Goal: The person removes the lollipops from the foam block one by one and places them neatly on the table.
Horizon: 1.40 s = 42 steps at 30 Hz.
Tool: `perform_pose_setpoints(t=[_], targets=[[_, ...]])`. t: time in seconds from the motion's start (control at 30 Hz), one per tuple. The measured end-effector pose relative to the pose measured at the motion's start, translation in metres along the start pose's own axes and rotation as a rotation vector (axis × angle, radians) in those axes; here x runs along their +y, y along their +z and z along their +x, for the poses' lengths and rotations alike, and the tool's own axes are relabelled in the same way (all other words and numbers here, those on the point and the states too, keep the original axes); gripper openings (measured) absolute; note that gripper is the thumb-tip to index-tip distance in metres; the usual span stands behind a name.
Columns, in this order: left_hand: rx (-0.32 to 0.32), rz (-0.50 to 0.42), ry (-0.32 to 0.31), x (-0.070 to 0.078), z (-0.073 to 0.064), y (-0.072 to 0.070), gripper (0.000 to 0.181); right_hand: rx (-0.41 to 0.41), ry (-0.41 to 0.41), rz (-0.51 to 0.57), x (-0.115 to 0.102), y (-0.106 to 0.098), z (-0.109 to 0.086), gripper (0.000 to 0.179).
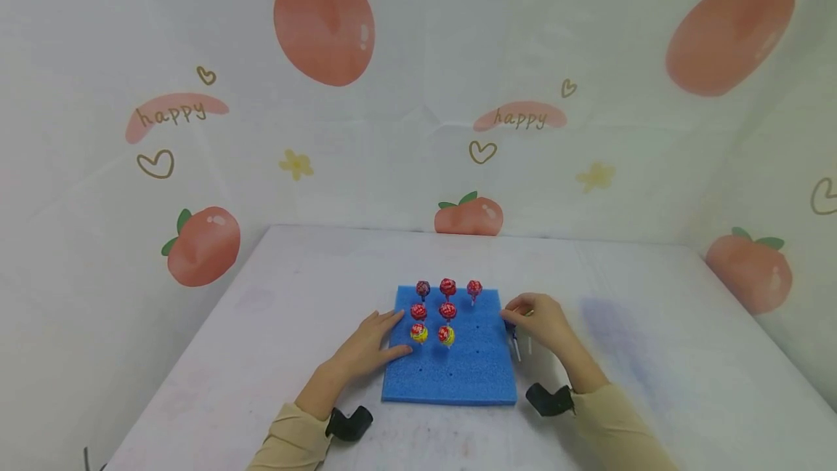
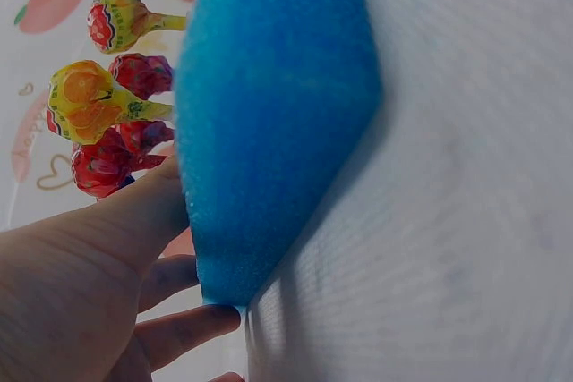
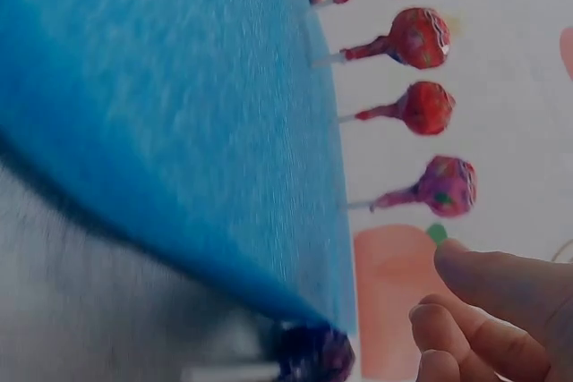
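Several wrapped lollipops stand upright in a blue foam board, red and purple ones behind, two yellow-and-red ones in front. The left hand rests at the board's left side; its thumb lies over the top and its other fingers reach along the edge, fairly straight. Beyond the right edge is the right hand, thumb and fingers bent slightly, with nothing seen between them in the right wrist view. Just below it, a dark purple lollipop lies on the table against the board. White sticks show under that hand.
The board has small holes toward its front and right. Under it is a pale table, backed by a white cloth printed with fruit. A black wrist mount sits on each forearm.
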<state>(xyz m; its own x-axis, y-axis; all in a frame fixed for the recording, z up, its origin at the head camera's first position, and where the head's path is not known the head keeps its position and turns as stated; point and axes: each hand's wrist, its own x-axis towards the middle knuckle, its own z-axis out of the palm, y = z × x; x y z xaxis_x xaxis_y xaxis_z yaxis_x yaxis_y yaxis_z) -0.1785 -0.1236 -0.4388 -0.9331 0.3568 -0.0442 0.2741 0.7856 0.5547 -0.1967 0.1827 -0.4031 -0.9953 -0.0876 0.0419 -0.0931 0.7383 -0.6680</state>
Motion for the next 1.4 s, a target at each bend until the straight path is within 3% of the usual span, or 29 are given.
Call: perform_pose_setpoints(t=[0.2, 0.57, 1.03, 1.4], targets=[[0.002, -0.004, -0.001, 0.0, 0.0, -0.001, 0.069, 0.01, -0.047, 0.048, -0.007, 0.013, 0.008, 0.023], [0.001, -0.007, -0.004, 0.001, -0.001, -0.001, 0.069, 0.011, 0.014, 0.151, -0.015, 0.035, 0.022, 0.033], [0.009, 0.001, -0.007, 0.0, 0.0, 0.0, 0.069, 0.003, 0.043, 0.186, -0.024, 0.042, 0.025, 0.038], [0.003, 0.003, -0.014, 0.002, -0.002, -0.001, 0.07, 0.034, 0.02, 0.231, -0.021, 0.047, 0.031, 0.022]])
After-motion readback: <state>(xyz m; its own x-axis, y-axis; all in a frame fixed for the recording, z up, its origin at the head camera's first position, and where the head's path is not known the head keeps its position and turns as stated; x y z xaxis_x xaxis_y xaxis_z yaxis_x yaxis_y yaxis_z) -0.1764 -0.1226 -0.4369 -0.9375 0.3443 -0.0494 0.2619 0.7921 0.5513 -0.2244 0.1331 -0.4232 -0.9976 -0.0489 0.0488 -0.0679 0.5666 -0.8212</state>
